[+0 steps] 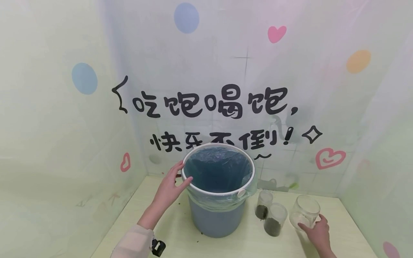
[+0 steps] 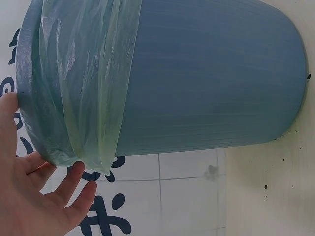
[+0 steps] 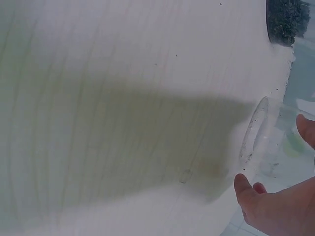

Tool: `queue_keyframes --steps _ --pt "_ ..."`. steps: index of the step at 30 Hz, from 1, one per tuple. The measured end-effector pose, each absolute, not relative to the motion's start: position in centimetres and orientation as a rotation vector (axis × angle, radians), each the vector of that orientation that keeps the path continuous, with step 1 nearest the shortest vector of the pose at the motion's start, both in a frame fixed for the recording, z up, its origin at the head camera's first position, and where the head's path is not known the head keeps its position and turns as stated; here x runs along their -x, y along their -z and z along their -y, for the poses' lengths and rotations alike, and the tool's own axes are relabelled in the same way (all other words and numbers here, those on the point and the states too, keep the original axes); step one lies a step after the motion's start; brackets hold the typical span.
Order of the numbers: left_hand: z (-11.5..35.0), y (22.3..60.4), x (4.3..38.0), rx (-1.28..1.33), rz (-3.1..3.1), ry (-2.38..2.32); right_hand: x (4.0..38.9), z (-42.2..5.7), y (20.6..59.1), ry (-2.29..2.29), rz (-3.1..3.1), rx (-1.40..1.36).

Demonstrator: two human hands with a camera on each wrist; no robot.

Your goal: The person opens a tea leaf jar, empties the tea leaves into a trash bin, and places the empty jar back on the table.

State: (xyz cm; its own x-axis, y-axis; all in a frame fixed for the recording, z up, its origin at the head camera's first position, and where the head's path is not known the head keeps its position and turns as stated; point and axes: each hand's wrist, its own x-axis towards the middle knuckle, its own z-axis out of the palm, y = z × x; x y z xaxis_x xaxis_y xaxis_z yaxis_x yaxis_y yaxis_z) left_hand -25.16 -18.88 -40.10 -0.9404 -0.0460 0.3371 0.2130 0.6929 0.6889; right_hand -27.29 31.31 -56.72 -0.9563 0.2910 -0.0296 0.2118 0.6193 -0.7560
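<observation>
The blue bin (image 1: pixel 217 225) stood upright on the desk (image 1: pixel 164 218), its open mouth toward the head camera. A thin greenish liner (image 1: pixel 219 202) covered the inside and was folded over the white rim (image 1: pixel 221 194), hanging loosely down the outer wall. The left hand (image 1: pixel 169 187) grasped that rim at its left side, the thumb on the edge and the other fingers (image 2: pixel 70 186) outside, spread by the liner in the left wrist view.

Well to the right of the bin was a clear glass jar (image 1: pixel 307 207), its mouth up. The right hand (image 1: pixel 317 233) held it low, thumb on the near side and fingers round the right; whether the base touched the desk could not be told. A broad shadow (image 3: pixel 147 142) lay beside the jar.

Between bin and jar, two small clear cups stood just beside each other, the rear one (image 1: pixel 261 211) and the front one (image 1: pixel 273 226) each holding dark flakes. Dark specks (image 2: pixel 266 187) dotted the desk by the bin.

Behind, a pale wall (image 1: pixel 209 57) bore black lettering (image 1: pixel 230 102), a pink heart (image 1: pixel 276 34) and coloured dots (image 1: pixel 186 18).
</observation>
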Motion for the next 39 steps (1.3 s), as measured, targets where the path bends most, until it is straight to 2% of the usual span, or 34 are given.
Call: queue_keyframes --steps 7,24,39 --pt "18.9 40.1 25.2 0.126 2.574 1.108 26.4 -31.0 56.5 -1.146 2.83 0.368" --pt "18.9 40.1 25.2 0.124 2.578 1.108 24.9 -29.0 56.8 -1.163 2.834 0.482" --pt "18.9 40.0 25.2 0.124 2.58 1.14 25.5 -27.9 57.2 -1.313 2.824 0.21"
